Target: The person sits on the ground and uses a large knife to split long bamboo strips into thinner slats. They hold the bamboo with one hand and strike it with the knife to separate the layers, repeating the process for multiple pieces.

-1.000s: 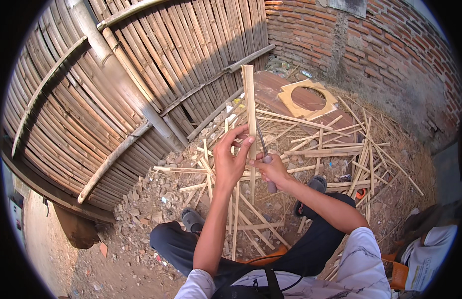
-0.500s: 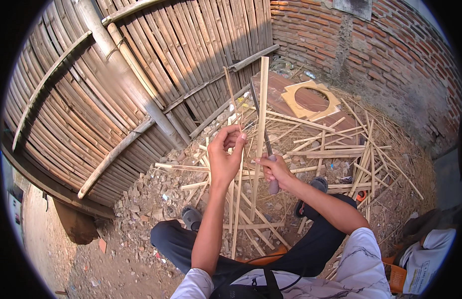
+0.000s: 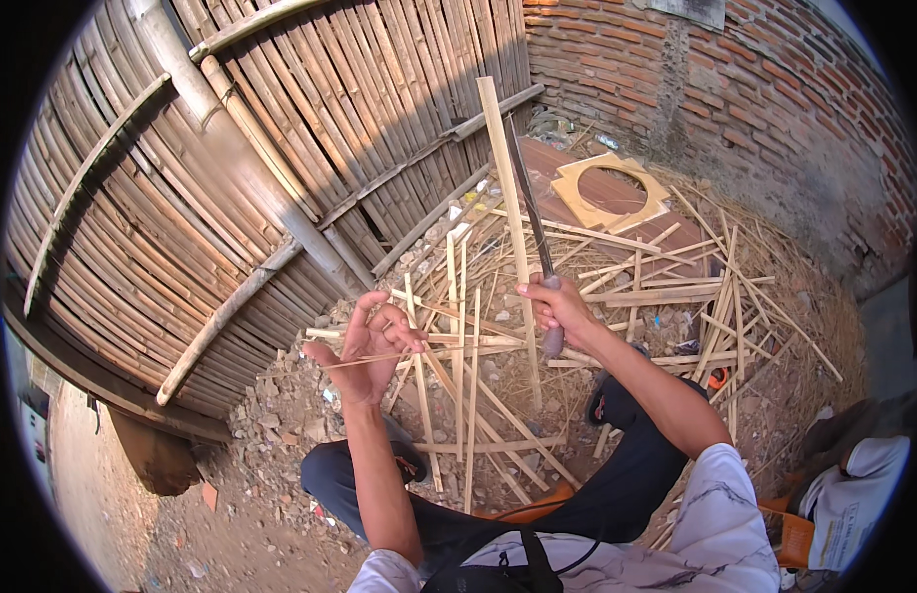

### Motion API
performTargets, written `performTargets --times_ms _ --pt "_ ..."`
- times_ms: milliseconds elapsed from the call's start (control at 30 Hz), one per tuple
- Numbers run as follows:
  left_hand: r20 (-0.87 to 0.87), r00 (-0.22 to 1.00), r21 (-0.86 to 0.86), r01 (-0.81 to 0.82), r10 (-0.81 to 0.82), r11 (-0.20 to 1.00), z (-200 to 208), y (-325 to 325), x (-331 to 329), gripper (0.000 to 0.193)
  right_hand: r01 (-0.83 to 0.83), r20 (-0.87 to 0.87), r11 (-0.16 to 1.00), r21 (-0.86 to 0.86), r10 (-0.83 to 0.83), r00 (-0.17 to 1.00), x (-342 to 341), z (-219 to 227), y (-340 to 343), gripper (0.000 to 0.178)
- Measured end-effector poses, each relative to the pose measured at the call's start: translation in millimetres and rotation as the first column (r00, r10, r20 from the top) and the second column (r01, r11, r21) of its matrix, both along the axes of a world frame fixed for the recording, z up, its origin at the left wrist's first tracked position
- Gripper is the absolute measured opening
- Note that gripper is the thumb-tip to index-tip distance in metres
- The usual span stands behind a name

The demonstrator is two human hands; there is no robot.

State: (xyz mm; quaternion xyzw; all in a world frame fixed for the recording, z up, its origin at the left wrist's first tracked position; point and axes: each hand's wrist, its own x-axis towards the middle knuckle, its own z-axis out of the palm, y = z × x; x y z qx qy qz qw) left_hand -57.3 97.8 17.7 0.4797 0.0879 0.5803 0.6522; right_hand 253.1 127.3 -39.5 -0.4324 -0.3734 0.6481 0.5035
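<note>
- The right hand (image 3: 562, 308) grips a knife (image 3: 537, 232) and, alongside it, a pale, slightly tilted bamboo strip (image 3: 509, 188).
- The left hand (image 3: 375, 346) is spread open; a thin sliver (image 3: 365, 362) crosses its palm, touching or not, I can't tell.
- Loose strips (image 3: 666, 296) criss-cross the ground (image 3: 281, 514).
- Beyond, a holed tan panel (image 3: 569, 186) overlaps the brown board's (image 3: 552, 163) right edge.

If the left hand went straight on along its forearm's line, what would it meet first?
Probably the bamboo fence ahead of the left hand; if the forearm slopes down, the rubble in front would come first. Depth is unclear from this view.
</note>
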Motion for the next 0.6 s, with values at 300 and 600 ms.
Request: performTargets --times_ms 300,600 --pt "-0.505 0.764 0.138 -0.388 0.402 0.911 37.8 11.7 43.9 0.061 -0.307 0.194 0.951 -0.044 0.309 0.931 -26.5 -21.3 -4.1 0.033" --pt "-0.592 0.67 0.457 -0.179 0.448 0.871 25.4 33.5 53.4 0.018 -0.334 0.345 0.942 -0.029 0.323 0.881 -35.7 -21.8 -5.8 0.031"
